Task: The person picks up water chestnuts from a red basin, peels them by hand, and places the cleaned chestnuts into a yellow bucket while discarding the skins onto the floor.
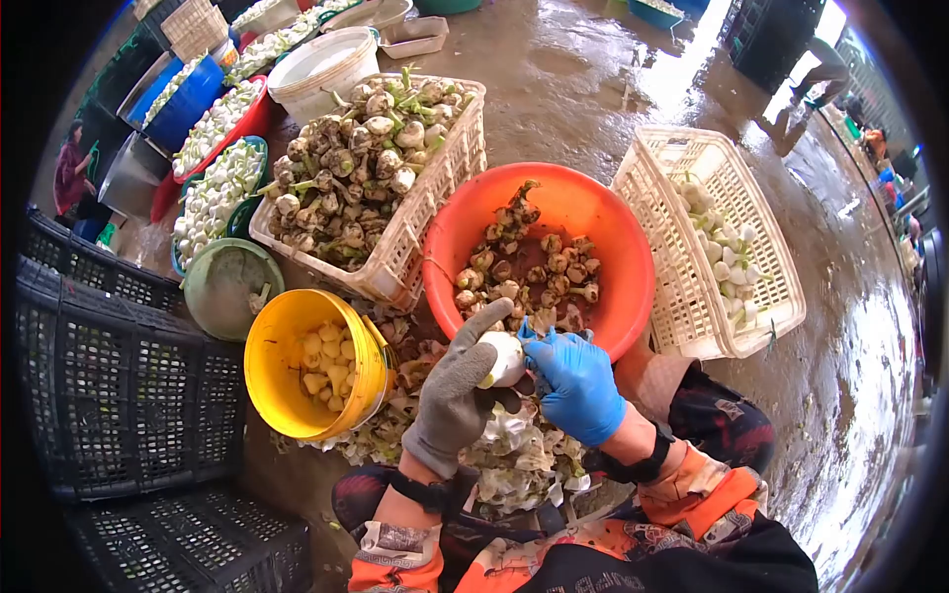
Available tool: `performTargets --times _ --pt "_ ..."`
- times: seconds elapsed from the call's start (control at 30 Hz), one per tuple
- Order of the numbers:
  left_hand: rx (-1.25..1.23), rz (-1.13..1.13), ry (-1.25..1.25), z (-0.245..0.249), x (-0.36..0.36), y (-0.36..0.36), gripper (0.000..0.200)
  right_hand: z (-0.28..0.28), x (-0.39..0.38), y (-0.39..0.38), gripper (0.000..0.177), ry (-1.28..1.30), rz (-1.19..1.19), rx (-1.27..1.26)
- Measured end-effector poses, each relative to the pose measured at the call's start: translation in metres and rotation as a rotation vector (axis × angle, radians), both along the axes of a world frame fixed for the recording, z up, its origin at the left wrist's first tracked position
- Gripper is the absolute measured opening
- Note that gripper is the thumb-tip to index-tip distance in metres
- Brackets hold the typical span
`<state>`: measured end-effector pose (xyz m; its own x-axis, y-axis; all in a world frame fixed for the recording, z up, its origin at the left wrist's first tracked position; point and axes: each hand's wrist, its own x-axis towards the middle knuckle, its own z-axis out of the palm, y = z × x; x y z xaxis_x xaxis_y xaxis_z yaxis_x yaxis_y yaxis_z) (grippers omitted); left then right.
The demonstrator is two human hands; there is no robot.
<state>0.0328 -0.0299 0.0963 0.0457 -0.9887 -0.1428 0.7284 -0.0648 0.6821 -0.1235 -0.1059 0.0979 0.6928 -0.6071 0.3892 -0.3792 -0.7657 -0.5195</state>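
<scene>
Head view looks down on a person seated over a wet floor [593, 79], both hands gloved and meeting over the lap. The left hand [455, 390], in a grey glove, has its fingers closed around a white bulb [504, 358], thumb on one side and fingers wrapped behind. The right hand [578, 385], in a blue glove, rests against the bulb's other side with its fingers curled in; I cannot tell whether they hold a blade or only press on the skin. The bulb sits just in front of an orange basin [554, 173] of muddy unpeeled bulbs [524, 267], above a heap of peelings [514, 455]. A yellow bucket [259, 346] with pale pieces stands to the left, a white crate [465, 148] of dirty bulbs behind it, and a white basket [692, 306] with a few clean bulbs to the right. The bulb looks small, light and firm, likely slick when wet, so a full wrap around its widest part seems the surest hold.
</scene>
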Motion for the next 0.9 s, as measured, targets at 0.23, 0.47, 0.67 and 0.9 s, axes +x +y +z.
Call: performTargets --times 0.23,0.47,0.67,0.9 --pt "-0.062 -0.024 -0.118 -0.001 0.001 -0.001 0.043 -0.005 -0.006 -0.022 0.034 -0.077 0.030 -0.028" --pt "-0.217 0.075 -0.785 0.005 -0.005 -0.002 0.054 0.016 -0.006 -0.013 0.024 0.122 0.108 0.063" --pt "0.026 -0.135 -0.405 0.014 -0.007 -0.002 0.081 -0.009 -0.008 -0.014 0.018 -0.107 0.084 0.170" --pt "-0.152 0.099 -0.714 0.005 -0.016 -0.003 0.086 -0.017 -0.016 -0.050 0.016 -0.249 -0.146 0.823"
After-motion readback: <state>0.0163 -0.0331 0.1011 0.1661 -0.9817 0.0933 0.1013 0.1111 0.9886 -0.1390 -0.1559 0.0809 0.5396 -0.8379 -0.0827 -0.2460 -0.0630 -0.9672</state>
